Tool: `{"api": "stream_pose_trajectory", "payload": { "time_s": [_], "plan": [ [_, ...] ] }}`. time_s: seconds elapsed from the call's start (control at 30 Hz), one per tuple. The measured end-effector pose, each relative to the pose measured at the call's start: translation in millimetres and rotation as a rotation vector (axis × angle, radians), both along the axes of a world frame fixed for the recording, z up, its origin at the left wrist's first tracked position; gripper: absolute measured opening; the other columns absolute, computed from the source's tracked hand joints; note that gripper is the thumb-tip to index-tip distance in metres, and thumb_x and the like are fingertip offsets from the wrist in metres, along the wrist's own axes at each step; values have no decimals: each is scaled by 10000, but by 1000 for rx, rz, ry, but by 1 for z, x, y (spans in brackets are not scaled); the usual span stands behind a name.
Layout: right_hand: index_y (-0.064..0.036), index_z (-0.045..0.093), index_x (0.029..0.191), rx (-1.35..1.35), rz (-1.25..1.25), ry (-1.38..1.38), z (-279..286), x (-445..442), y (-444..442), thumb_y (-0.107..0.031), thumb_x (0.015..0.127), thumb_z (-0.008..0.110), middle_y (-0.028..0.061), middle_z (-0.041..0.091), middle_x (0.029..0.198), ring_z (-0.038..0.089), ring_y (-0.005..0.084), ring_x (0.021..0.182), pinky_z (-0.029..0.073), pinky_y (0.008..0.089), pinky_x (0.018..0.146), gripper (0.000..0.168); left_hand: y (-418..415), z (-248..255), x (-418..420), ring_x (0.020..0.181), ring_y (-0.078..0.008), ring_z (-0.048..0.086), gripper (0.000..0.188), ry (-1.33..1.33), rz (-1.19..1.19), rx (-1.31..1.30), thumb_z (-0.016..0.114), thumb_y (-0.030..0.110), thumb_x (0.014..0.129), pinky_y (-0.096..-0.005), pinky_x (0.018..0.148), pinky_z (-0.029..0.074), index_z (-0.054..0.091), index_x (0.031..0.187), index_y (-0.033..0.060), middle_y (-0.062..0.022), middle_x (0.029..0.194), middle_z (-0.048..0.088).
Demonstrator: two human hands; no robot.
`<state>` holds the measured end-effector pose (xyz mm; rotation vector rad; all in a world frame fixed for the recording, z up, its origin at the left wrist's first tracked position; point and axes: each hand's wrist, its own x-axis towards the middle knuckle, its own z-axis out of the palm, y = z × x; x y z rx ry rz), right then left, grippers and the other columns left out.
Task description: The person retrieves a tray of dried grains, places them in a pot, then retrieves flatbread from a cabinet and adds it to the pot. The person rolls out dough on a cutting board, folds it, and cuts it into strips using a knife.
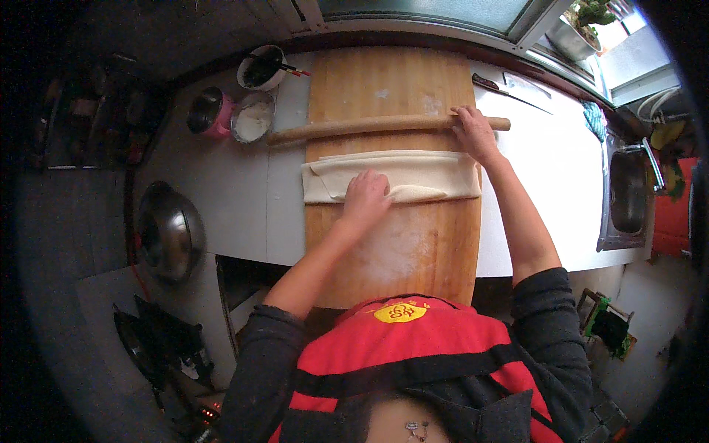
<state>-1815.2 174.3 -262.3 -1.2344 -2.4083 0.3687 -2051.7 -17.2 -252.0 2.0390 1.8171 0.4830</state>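
Note:
A long wooden rolling pin (354,125) lies crosswise over a floured wooden board (437,243). My right hand (475,130) is around it near its right end. Closer to me, a folded sheet of pale dough (432,166) spans the width of the board in layers. My left hand (368,191), fingers curled, grips the near part of the dough, where the front edge is puckered and slightly raised. My left fingertips are partly hidden. White flour dusts the board in front of the dough.
Left on the white counter (235,194) are a bowl of flour (253,119), a pink pot (213,113), a white bowl with chopsticks (260,69) and a metal wok or lid (171,232). A knife (509,93) lies right, before a sink (627,191).

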Motion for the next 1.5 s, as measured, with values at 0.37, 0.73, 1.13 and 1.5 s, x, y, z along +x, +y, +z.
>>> {"api": "stream_pose_trajectory", "payload": {
  "time_s": [0.37,0.73,1.13,1.5],
  "plan": [
    [-44,532,1075,27,-151,314,35,10,-120,7,768,579,164,553,1036,539,342,971,457,400,803,315,32,-12,-20,1033,-307,479,330,-55,94,248,676,167,703,-420,835,409,540,994,94,-116,1061,523],
    [-24,591,987,-431,-245,398,-3,30,-201,-106,842,554,178,622,908,609,335,833,488,372,726,171,11,-11,-78,956,-354,507,351,189,38,-252,698,284,724,-428,820,412,571,941,40,-170,987,550],
    [-62,603,1004,47,-478,161,-13,119,11,-163,861,539,116,632,932,618,242,812,490,345,723,186,-136,-34,-29,931,-364,571,360,-292,316,-536,647,254,781,-405,792,451,553,1024,6,-215,963,598],
    [-70,506,1064,122,-68,-397,-73,106,169,-85,821,439,176,561,1076,560,365,965,480,438,797,253,-218,-27,15,924,-363,592,422,-340,780,-527,672,253,761,-405,768,471,537,1082,16,-216,987,609]
  ]
}}
